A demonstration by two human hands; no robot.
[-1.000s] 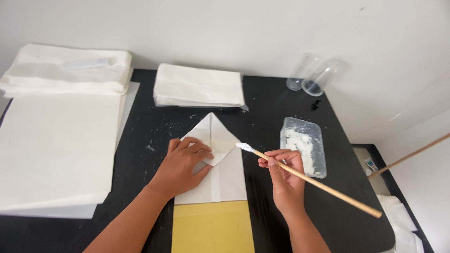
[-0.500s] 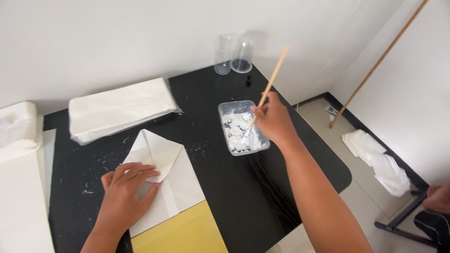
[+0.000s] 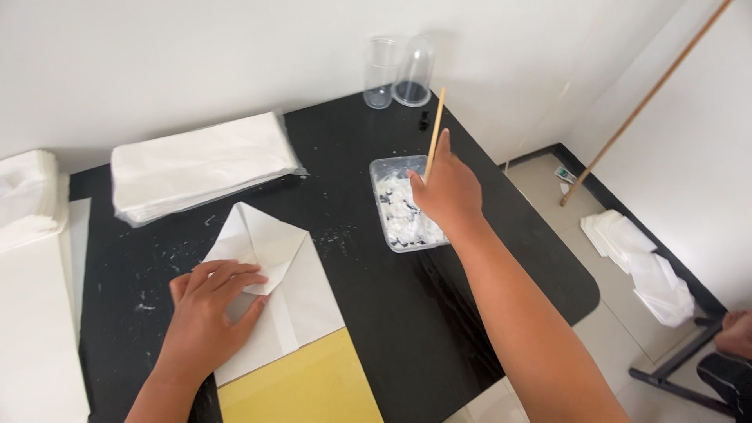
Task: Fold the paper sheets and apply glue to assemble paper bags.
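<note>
My left hand [image 3: 207, 305] lies flat on a white paper sheet [image 3: 274, 290] folded to a point, pinning its flap to the black table [image 3: 439, 313]. My right hand [image 3: 445, 188] grips a thin wooden stick [image 3: 435, 129] that stands nearly upright. Its lower end dips into a clear plastic tray [image 3: 380, 168] holding white paste; the tip is hidden behind my fingers. A yellow board [image 3: 298, 388] lies under the near end of the folded sheet.
A stack of white sheets [image 3: 200, 164] lies at the back, more white paper [image 3: 31, 313] at the left edge. Two clear plastic cups [image 3: 395, 70] stand by the wall. A long wooden pole [image 3: 642, 102] leans at the right, with folded papers [image 3: 642, 262] on the floor.
My right hand carried the stick from the folded sheet over to the paste tray and raised it upright. The view swung to the right. My left hand stayed on the sheet.
</note>
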